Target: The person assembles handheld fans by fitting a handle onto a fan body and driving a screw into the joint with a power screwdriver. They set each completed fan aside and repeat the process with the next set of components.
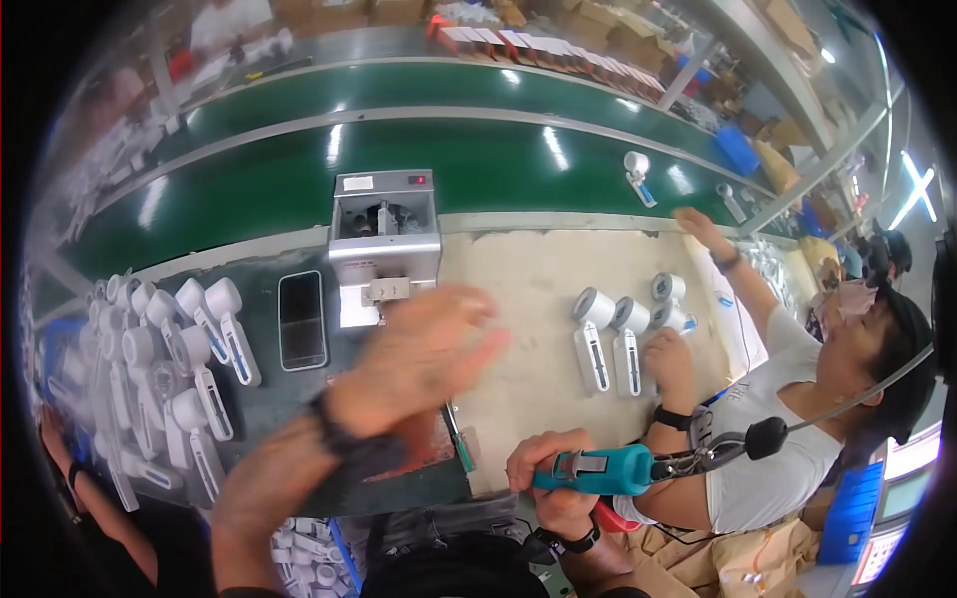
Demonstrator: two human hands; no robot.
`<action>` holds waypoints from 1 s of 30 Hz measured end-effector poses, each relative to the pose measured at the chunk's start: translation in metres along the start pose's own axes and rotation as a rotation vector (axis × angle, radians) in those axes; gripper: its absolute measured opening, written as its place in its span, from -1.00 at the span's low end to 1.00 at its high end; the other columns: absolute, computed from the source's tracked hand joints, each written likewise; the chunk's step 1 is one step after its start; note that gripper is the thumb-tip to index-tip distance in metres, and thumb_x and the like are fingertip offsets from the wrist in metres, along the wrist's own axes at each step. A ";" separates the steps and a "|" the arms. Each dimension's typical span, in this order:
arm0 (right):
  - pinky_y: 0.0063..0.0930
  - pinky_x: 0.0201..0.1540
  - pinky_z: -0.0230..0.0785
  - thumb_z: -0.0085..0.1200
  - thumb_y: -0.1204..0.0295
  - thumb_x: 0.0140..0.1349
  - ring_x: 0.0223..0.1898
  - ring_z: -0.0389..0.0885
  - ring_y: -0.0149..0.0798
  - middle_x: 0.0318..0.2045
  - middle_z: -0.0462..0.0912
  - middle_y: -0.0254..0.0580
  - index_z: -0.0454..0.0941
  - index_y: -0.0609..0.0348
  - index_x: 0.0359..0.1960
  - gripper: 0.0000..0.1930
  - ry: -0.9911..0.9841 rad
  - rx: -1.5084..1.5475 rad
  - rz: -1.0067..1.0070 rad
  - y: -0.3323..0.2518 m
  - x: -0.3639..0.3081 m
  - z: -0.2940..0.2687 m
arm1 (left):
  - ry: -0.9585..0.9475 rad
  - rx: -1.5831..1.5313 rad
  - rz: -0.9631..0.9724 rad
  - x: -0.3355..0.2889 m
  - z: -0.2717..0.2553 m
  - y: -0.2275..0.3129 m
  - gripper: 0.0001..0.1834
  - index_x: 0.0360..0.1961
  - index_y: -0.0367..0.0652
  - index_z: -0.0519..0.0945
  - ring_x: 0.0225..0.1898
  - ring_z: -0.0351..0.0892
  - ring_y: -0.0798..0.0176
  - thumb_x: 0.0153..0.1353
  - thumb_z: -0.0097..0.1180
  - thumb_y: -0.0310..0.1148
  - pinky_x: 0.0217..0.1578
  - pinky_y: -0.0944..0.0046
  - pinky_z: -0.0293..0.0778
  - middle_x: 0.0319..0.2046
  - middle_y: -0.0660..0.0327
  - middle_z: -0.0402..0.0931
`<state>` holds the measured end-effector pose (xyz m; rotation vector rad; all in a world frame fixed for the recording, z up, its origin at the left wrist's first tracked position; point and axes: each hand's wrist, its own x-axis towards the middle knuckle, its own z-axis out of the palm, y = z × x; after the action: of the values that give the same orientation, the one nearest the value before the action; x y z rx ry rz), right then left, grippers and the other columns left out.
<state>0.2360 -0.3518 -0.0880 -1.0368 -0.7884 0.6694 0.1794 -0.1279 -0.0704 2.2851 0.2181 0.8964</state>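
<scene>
Apparently at a tool-ready step by silver machine (pixel 387 257), with white fans (pixel 189 347) to its left. Holding blurred left hand (pixel 429 344) before it, can't tell grip; clutching teal tool (pixel 618 470), nearer and rightward of it, in wrapped right hand (pixel 548 448); likely calls for steady aim.

Bright, even light covers the bench (pixel 538 289); fluorescent tubes (pixel 912 191) glare beyond its right edge and reflections streak the green conveyor belt (pixel 249 194). Motion blurs the left grip (pixel 424 349), haze softens handheld devices (pixel 138 346) at the left edge, and fisheye distortion bends the rim.
</scene>
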 end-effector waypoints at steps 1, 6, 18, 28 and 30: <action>-0.40 -0.55 0.28 0.27 -0.14 0.09 -0.59 0.44 -0.24 -0.59 0.43 -0.16 0.35 0.26 -0.18 -0.34 -0.001 -0.018 -0.006 -0.002 -0.003 -0.003 | -0.209 0.027 -0.102 0.019 0.032 0.012 -0.66 -0.36 -0.22 0.52 -0.24 0.56 -0.10 0.22 0.17 -0.11 -0.24 0.00 0.48 -0.30 -0.04 0.56; -0.43 -0.55 0.30 0.28 -0.14 0.09 -0.58 0.45 -0.24 -0.58 0.44 -0.16 0.36 0.28 -0.19 -0.33 0.010 -0.040 -0.018 -0.006 -0.017 -0.016 | -0.324 0.188 -0.193 0.043 0.150 0.004 -0.36 -0.30 -0.24 0.57 -0.25 0.57 -0.11 0.14 0.08 0.25 -0.20 -0.06 0.44 -0.35 -0.04 0.57; -0.44 -0.52 0.34 0.34 -0.10 0.07 -0.53 0.50 -0.26 -0.55 0.48 -0.15 0.39 0.31 -0.18 -0.33 0.064 -0.084 -0.010 0.006 0.010 -0.027 | -0.049 -0.019 -0.173 0.010 0.081 -0.008 -0.75 -0.27 -0.19 0.59 -0.31 0.55 -0.14 0.12 0.17 -0.24 -0.26 -0.01 0.49 -0.41 0.03 0.53; -0.43 -0.49 0.35 0.17 -0.26 0.12 -0.59 0.45 -0.29 -0.57 0.44 -0.21 0.35 0.28 -0.15 -0.26 0.047 -0.093 -0.034 0.023 0.047 0.019 | -0.169 0.126 -0.148 -0.095 -0.024 -0.015 -0.66 -0.11 -0.16 0.60 -0.03 0.54 -0.11 0.08 0.26 -0.30 0.07 -0.01 0.43 -0.16 0.00 0.55; -0.43 -0.51 0.32 0.13 -0.28 0.13 -0.60 0.41 -0.30 -0.59 0.41 -0.23 0.34 0.24 -0.14 -0.27 0.033 -0.069 -0.064 0.022 0.054 0.037 | -0.139 0.132 -0.109 -0.095 -0.027 -0.015 -0.68 -0.14 -0.17 0.61 -0.06 0.55 -0.06 0.08 0.29 -0.31 0.04 0.03 0.44 -0.17 0.06 0.55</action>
<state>0.2334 -0.2828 -0.0845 -1.0779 -0.8172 0.5727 0.0915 -0.1381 -0.1167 2.4208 0.3460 0.6825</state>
